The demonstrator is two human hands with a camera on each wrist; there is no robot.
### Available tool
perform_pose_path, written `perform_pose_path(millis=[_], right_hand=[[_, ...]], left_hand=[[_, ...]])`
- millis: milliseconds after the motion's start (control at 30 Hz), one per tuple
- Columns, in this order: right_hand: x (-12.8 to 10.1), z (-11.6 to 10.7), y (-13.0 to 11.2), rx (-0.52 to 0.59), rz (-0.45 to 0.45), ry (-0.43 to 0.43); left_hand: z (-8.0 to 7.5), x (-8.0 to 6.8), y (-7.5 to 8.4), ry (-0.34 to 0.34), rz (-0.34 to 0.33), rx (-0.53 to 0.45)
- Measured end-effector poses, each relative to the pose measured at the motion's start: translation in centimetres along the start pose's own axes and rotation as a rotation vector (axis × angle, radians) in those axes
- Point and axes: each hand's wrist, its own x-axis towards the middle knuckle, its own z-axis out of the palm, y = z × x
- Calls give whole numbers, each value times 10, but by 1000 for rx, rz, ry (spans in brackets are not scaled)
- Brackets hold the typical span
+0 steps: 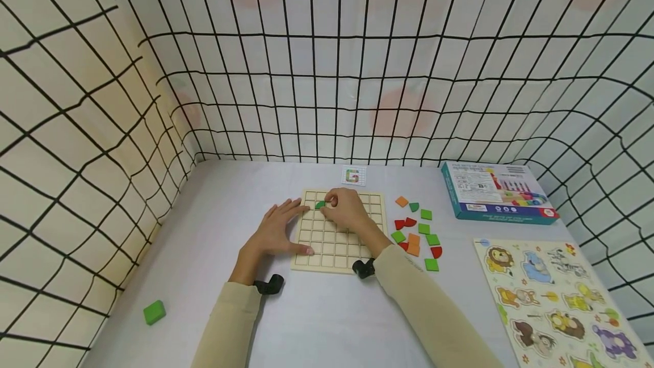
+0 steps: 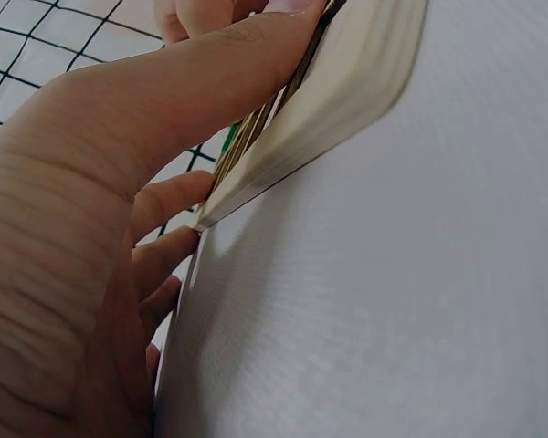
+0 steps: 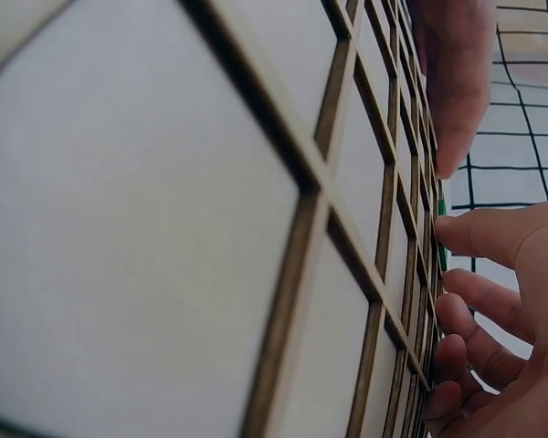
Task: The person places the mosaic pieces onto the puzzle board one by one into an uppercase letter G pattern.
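A pale wooden grid board (image 1: 332,263) lies on the white table, divided into square cells by raised ridges. My left hand (image 1: 278,230) rests at its left edge with fingers spread, the thumb (image 2: 247,55) lying over the rim onto the grid. Over the upper left cells, my right hand (image 1: 347,209) pinches a small dark green piece with a rounded side (image 1: 320,205) between thumb and index finger. The right wrist view shows this green piece (image 3: 442,246) edge-on at the board's surface, its shape partly hidden; the other fingers curl loosely.
Loose green squares (image 1: 426,214), orange pieces (image 1: 413,245) and red rounded pieces (image 1: 410,222) lie right of the board. Behind it is a pattern card (image 1: 354,176) with a letter G. A box (image 1: 498,193), an animal puzzle board (image 1: 557,300) and a green block (image 1: 154,312) lie farther out.
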Motion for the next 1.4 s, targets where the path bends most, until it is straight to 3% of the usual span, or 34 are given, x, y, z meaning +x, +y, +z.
perform_pose_path(millis=[533, 933, 1100, 1400], right_hand=[[-11, -8, 11, 62, -16, 10], [-37, -57, 36, 109, 38, 52], [-50, -75, 54, 78, 63, 87], [-74, -100, 89, -1, 189, 115]], left_hand=[[1, 0, 2, -35, -22, 37], [-2, 1, 3, -52, -17, 31], [-2, 0, 3, -48, -6, 26], [-1, 1, 3, -58, -6, 16]])
